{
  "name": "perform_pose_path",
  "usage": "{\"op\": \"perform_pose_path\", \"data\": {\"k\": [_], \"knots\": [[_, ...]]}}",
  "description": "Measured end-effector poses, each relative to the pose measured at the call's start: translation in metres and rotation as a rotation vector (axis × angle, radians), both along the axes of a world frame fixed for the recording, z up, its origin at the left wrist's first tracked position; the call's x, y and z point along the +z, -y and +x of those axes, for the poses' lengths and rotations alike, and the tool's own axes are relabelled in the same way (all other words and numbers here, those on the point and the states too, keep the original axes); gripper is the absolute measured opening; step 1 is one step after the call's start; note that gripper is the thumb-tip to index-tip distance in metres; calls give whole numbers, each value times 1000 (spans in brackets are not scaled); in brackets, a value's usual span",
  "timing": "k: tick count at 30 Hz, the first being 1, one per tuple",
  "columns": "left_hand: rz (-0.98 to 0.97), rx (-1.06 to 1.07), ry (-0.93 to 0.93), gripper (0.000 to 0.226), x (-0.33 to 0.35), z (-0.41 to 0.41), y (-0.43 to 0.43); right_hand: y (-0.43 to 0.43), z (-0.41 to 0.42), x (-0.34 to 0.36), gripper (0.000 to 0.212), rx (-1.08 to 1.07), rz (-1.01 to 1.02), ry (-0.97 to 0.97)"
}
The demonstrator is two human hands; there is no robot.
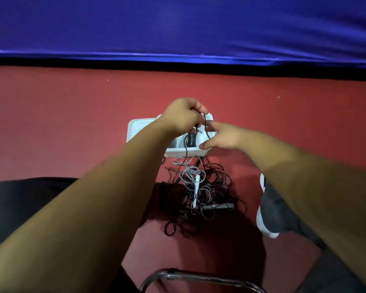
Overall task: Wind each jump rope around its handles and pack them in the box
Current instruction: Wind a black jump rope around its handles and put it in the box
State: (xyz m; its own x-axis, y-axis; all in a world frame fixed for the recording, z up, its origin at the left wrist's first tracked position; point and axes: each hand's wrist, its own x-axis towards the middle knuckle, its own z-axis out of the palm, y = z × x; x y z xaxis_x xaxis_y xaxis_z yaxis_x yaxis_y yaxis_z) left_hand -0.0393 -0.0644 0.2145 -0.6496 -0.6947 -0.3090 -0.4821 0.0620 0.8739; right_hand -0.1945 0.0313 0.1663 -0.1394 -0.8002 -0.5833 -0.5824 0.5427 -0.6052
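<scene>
The left hand (184, 116) grips the cord of the black jump rope (207, 130) above the white box (135, 127). The rope's handles (191, 138) hang beneath this hand, over the box. The right hand (222, 135), fingers extended, touches the cord. The remaining ropes (201, 191) lie tangled on the floor (72, 123) beside the box.

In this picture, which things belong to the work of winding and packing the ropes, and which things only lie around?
Part of the job: left hand, gripping the black jump rope; right hand at its cord; white box; tangled pile of ropes on the floor.

Just lying about: shoe; metal chair frame; blue cloth.
</scene>
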Motion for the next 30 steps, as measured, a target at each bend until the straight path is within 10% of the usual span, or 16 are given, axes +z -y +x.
{"op": "perform_pose_path", "data": {"k": [13, 20, 24, 30], "knots": [[96, 143, -581, 20, 215, 10, -38, -35, 53, 142, 8, -249, -458, 272], [325, 421, -883, 26, 201, 21, -19, -55, 44, 167, 18, -451, -507, 286], [498, 354, -659, 27, 144, 23, -23, -49, 42, 170, 23, -452, -536, 337], [229, -365, -64, 65, 107, 7, -27, -41, 19, 193, 24, -564, -606, 410]]}}
